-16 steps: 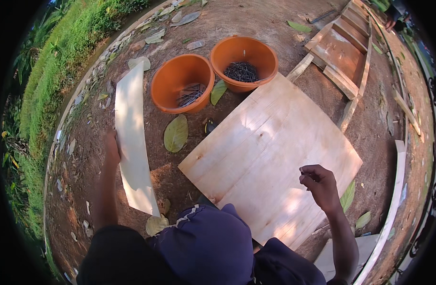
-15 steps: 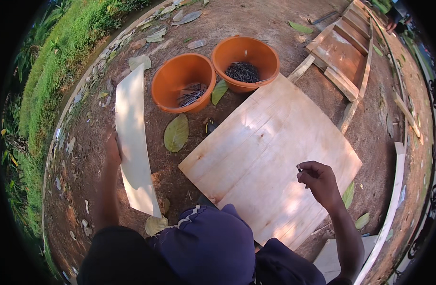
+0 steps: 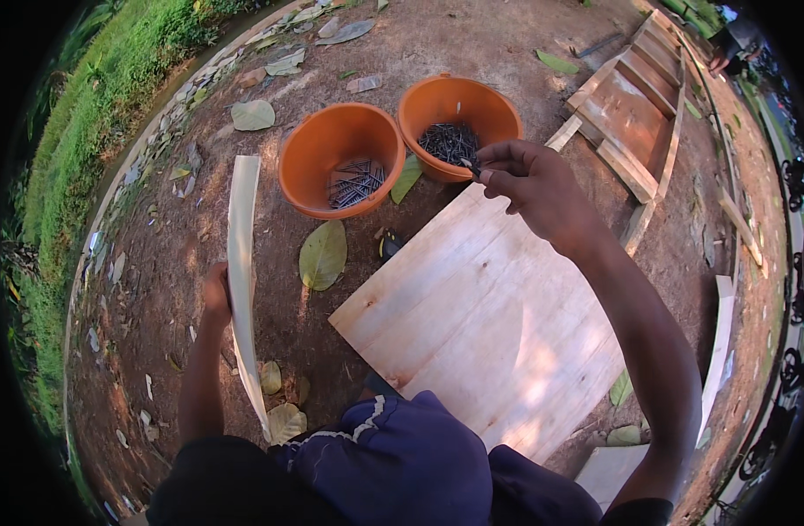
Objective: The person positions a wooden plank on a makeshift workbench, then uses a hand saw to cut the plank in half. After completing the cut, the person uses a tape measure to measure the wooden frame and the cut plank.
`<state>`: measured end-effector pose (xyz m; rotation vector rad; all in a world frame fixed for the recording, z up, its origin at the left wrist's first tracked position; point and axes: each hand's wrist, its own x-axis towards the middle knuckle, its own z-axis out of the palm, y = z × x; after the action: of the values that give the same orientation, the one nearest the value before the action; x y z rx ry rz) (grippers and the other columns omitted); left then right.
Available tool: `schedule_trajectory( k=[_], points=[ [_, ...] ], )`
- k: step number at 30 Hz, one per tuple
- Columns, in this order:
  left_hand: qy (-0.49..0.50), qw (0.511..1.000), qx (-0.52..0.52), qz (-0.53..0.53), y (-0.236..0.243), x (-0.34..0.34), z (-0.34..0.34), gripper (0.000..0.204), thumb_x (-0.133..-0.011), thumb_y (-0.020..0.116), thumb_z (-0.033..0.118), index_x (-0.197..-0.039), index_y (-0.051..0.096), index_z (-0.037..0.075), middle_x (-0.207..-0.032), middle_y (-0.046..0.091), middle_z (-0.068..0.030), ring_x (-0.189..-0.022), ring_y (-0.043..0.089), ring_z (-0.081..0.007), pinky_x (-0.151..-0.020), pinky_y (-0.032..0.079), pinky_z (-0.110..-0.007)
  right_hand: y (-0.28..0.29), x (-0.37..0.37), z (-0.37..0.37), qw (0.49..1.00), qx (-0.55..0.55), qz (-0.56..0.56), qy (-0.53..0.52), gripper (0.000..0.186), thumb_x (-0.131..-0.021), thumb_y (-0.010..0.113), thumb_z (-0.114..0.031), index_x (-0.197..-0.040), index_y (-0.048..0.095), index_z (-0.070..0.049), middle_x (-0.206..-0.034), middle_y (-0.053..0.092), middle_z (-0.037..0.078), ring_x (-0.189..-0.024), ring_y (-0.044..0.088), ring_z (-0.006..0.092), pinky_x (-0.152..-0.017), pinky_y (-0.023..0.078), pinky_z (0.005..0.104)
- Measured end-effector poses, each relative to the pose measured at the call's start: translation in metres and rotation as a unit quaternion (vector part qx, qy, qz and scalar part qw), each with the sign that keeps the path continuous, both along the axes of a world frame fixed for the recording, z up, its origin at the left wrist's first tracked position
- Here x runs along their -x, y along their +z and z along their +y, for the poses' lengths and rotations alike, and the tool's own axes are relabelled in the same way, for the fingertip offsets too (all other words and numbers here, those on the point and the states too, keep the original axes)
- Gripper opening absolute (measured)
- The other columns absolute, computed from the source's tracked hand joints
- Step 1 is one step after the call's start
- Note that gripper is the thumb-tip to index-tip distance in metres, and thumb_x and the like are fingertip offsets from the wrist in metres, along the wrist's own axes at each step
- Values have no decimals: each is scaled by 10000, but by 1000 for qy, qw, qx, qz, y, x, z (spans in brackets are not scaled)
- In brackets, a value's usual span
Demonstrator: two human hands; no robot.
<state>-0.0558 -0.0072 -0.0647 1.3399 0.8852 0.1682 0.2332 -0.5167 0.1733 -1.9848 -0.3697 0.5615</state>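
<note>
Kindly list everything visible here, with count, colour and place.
Buckets: two, orange, upper middle
Nails: many, grey, in both buckets
Panel: one, pale, centre
Board: one, pale, left
Frame: one, brown, upper right
Planks: at least two, pale, right
Sheet: one, pale, lower right
Leaves: several, green and yellowish, on ground
Soil: one area, brown, throughout
Grass: plentiful, green, far left
Wheels: several, dark, right edge
Person: one, dark clothes, upper right edge
Clothes: some, dark blue, black, bottom
Left hand: one, bare, gripping board
Right hand: one, bare, by right bucket, pinching something dark
</note>
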Motion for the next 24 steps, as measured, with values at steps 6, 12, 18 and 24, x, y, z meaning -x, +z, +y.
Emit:
schedule_trajectory(
  k=[6, 12, 18, 24],
  points=[
    [-67, 995, 42, 66, 6, 0, -23, 404, -930, 516, 407, -957, 665, 34, -788, 636, -64, -758, 604, -190, -740, 466, -368, -5, 14, -1, 992, -95, 78, 12, 281, -996, 614, -95, -1273, 635, -55, -1091, 722, 28, -983, 656, 111, -801, 507, 269],
    [-178, 970, -102, 131, -46, 35, 7, 416, -874, 570, 399, -972, 656, 4, -859, 612, -69, -842, 564, -176, -853, 441, -346, -1, 18, -2, 992, -56, 106, 45, 310, -979, 611, -139, -1260, 614, -10, -1075, 708, 64, -973, 630, 120, -831, 500, 307],
    [-251, 905, -231, 253, -11, 31, -29, 452, -835, 619, 399, -1074, 654, 17, -1074, 613, -112, -989, 556, -211, -941, 441, -348, 14, 19, 31, 991, -50, 75, 94, 314, -996, 638, -150, -1275, 619, -8, -1099, 721, 59, -939, 638, 113, -782, 509, 281],
    [-258, 900, -221, 273, 3, 22, -54, 429, -906, 583, 375, -1129, 613, 10, -1029, 584, -104, -944, 562, -204, -917, 450, -359, 18, 39, 49, 958, -282, -35, 30, 318, -1003, 651, -184, -1244, 630, 23, -1095, 696, 80, -1017, 656, 136, -877, 532, 302]
  ],
)
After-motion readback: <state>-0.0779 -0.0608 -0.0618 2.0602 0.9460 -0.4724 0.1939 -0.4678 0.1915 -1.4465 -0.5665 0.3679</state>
